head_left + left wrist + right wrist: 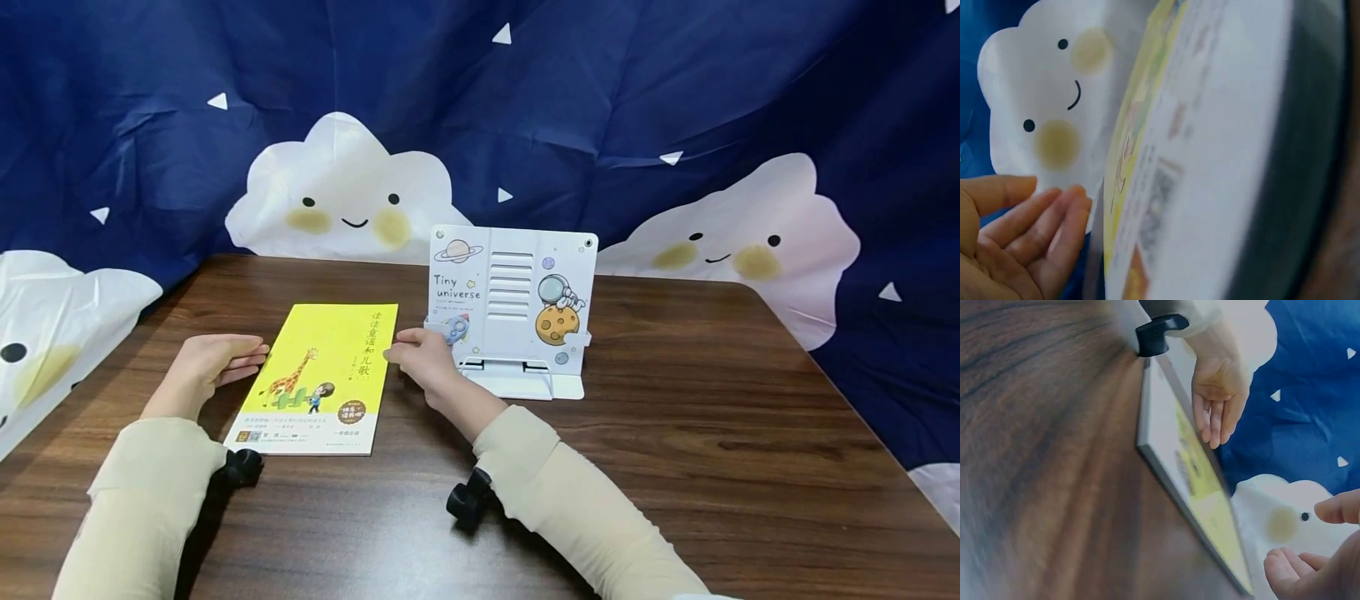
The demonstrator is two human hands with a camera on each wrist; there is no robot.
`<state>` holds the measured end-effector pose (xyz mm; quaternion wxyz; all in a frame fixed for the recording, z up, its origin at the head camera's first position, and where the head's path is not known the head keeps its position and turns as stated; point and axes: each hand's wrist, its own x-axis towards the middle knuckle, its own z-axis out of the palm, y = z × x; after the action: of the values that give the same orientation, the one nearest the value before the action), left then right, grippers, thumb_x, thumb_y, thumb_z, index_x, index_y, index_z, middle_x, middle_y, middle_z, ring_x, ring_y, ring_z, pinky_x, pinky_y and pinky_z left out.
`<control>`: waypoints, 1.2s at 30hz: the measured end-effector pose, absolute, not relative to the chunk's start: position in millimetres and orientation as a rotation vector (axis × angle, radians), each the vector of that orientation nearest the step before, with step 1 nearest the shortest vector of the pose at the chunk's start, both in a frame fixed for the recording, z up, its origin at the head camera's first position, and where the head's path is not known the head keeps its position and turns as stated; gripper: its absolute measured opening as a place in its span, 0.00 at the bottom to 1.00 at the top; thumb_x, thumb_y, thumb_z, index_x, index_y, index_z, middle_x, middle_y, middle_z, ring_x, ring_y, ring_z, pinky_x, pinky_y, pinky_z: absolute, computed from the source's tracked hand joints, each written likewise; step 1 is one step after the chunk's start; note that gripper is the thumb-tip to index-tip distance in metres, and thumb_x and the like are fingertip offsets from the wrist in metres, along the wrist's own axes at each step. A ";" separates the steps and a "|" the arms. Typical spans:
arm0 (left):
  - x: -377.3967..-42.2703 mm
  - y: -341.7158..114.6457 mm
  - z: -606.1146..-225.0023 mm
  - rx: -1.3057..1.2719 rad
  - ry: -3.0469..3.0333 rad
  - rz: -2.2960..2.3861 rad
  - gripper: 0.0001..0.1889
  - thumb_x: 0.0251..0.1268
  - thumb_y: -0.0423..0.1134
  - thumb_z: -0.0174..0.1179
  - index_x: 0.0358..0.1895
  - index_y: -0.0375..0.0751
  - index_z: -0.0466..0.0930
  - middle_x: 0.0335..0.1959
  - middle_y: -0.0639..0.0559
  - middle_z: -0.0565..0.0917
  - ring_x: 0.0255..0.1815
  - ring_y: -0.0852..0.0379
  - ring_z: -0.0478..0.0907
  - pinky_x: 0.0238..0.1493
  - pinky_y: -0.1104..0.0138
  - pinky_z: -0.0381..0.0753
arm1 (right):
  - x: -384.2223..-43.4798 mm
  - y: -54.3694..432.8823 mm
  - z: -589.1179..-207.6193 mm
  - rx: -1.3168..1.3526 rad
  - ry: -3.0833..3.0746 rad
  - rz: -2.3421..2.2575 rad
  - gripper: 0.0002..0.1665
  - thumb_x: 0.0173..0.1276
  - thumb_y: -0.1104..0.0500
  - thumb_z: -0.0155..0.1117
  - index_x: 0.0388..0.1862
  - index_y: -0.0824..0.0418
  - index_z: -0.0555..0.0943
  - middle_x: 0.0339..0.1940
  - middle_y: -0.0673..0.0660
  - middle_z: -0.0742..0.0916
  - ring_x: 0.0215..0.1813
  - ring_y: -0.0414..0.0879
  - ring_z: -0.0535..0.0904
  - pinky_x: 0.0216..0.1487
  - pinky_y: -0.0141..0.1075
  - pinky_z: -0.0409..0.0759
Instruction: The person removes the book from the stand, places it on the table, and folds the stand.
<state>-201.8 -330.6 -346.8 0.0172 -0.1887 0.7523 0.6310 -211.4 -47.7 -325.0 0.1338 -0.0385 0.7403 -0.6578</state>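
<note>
A yellow children's book [330, 342] lies flat on the brown table, with a giraffe and a child on its cover and a white band along its near edge. My left hand [206, 367] is beside the book's left edge, fingers extended toward it, palm facing inward. At the right edge, my right hand [427, 358] has its fingertips close to the cover. Thumb and fingers of the right hand [1319, 565] stand apart in the right wrist view, holding nothing. In the left wrist view the left hand [1029, 237] also grips nothing.
A white book stand [510, 308] with "Tiny universe" pictures stands upright just behind and right of the right hand. The wooden table [712, 433] stretches to the right. A blue curtain [562, 108] with smiling clouds hangs behind it. Black cameras [468, 498] are strapped to both wrists.
</note>
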 end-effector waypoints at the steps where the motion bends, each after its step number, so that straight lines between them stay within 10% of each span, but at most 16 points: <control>1: -205.3 -331.8 -348.5 -0.588 2.350 1.953 0.27 0.54 0.41 0.59 0.54 0.28 0.67 0.26 0.59 0.79 0.31 0.62 0.78 0.34 0.69 0.76 | -211.2 -45.0 -321.5 -0.125 2.134 -1.919 0.25 0.52 0.67 0.59 0.50 0.73 0.70 0.37 0.58 0.79 0.39 0.48 0.76 0.43 0.37 0.73; 19: -258.0 -325.2 -338.3 -0.280 2.356 1.876 0.26 0.54 0.48 0.57 0.56 0.40 0.69 0.45 0.51 0.78 0.43 0.58 0.75 0.39 0.67 0.75 | -218.3 10.8 -279.3 -0.241 2.263 -1.932 0.22 0.54 0.67 0.59 0.50 0.72 0.71 0.40 0.62 0.80 0.41 0.47 0.76 0.43 0.31 0.73; 36: -242.0 -207.8 -279.9 -0.160 2.130 2.234 0.22 0.55 0.38 0.58 0.51 0.30 0.68 0.34 0.53 0.81 0.40 0.57 0.77 0.41 0.68 0.74 | -230.7 92.4 -263.1 -0.178 2.413 -2.105 0.19 0.58 0.67 0.57 0.49 0.73 0.72 0.38 0.58 0.78 0.37 0.40 0.73 0.42 0.31 0.72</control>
<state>-242.0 -207.8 -279.9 0.0256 -0.0517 0.6890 0.7225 -230.7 92.4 -263.1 -0.0326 -0.0554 0.7521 -0.6559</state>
